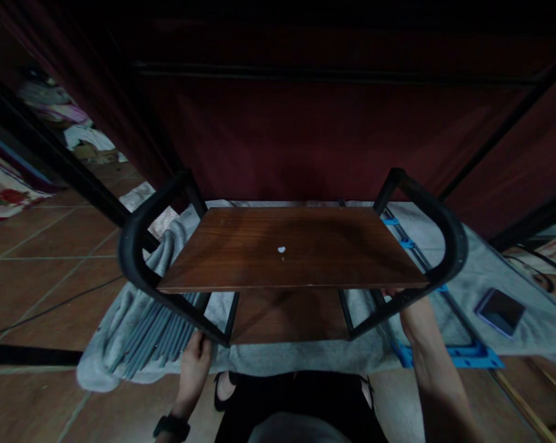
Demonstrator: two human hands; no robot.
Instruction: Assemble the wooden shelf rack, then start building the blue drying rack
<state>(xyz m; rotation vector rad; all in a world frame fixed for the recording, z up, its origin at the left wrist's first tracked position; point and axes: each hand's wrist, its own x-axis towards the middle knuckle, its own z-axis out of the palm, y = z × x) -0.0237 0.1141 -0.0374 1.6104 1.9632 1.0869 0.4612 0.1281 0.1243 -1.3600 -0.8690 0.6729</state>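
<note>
Through the head camera I look down on a small rack [456, 243] standing on a grey cloth [305, 357], its curved black side frames flanking a brown upper board [241, 237], with a lower board [289, 317] beneath; the cloth probably spares its surfaces from scratches. I have my left hand [199, 351] low at the near left corner of the frame, beside a bundle of grey tubes [160, 335]; its fingers look curled, but their tips are hidden, so I cannot tell whether they have hold of the frame or only touch it. My right hand [411, 307] reaches behind the near right bar, below the upper board's edge; most of its fingers are covered, and I cannot tell how far they are spread or what they grip. Having one hand at each side looks to me like a way of steadying the rack evenly. The tubes lie roughly parallel, which I take as keeping them tidy, while the blue plastic pieces [474, 355] and a phone [499, 312] rest to the right, apart from the upper board.
</note>
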